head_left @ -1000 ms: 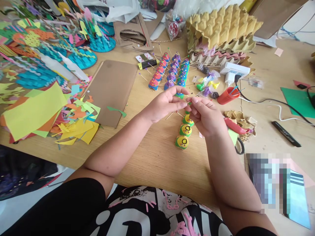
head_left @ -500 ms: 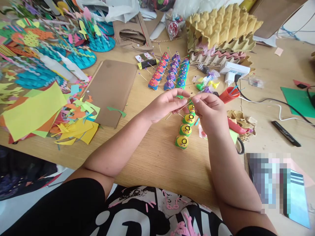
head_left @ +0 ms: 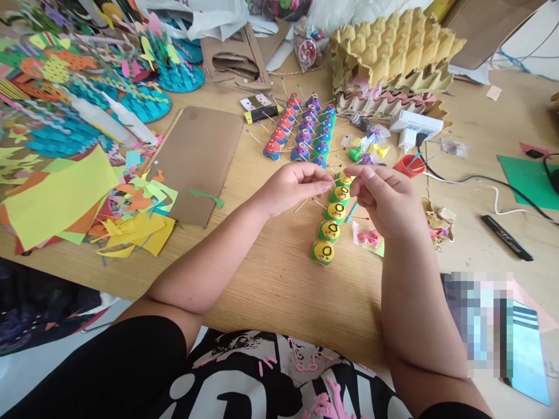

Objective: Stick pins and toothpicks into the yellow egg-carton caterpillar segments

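Observation:
A caterpillar-like row of yellow and green egg-carton cups with dark rings and small dots runs toward me on the table. Over its far end, my left hand pinches thumb and forefinger together; a thin pale stick seems to show at the fingertips, too small to be sure. On the other side of the row, my right hand is closed, thumb against forefinger, and what it holds is hidden. Thin sticks with red tips poke out from the row's sides. Behind stand a red-blue row, a purple row and a blue-green row.
Egg trays are stacked at the back right, near a white power strip and a red cup. Brown cardboard and paper scraps lie left. A small bag with red clay-like stuff is beside the row.
My hands have moved apart from each other, the right one shifting to the right. More of the yellow-green row's far end and the small bag now show.

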`<state>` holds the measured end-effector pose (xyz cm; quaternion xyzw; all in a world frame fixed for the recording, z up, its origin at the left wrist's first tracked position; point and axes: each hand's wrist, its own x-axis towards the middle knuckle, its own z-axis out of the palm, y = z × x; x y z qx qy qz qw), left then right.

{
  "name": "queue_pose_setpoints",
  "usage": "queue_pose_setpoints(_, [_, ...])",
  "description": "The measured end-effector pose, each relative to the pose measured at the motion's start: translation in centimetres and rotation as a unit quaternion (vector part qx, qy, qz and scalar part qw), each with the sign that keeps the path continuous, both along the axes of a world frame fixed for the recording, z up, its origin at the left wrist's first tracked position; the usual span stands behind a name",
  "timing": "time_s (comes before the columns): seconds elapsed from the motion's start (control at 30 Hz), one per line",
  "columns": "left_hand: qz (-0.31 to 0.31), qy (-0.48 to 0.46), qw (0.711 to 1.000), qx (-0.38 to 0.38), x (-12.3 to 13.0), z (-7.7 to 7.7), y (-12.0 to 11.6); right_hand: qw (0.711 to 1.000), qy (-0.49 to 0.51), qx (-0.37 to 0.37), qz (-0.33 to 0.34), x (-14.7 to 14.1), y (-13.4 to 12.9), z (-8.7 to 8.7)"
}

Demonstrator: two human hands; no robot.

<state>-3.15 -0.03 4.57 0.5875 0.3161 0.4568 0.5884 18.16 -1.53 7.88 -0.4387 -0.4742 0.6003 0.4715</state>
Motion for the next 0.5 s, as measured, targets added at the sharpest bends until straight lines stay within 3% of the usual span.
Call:
queue_pose_setpoints(0.2, [0.001, 0.028, 1.0, -0.005, 0.1, 0.0, -0.1, 0.989, -0.105, 0.098, 0.027, -0.4, 0.1, -0.1])
queue_pose_setpoints(0.5, [0.001, 0.032, 0.999, -0.011, 0.2, 0.1, -0.3, 0.976, -0.13, 0.175, -0.024, -1.2, 0.1, -0.5])
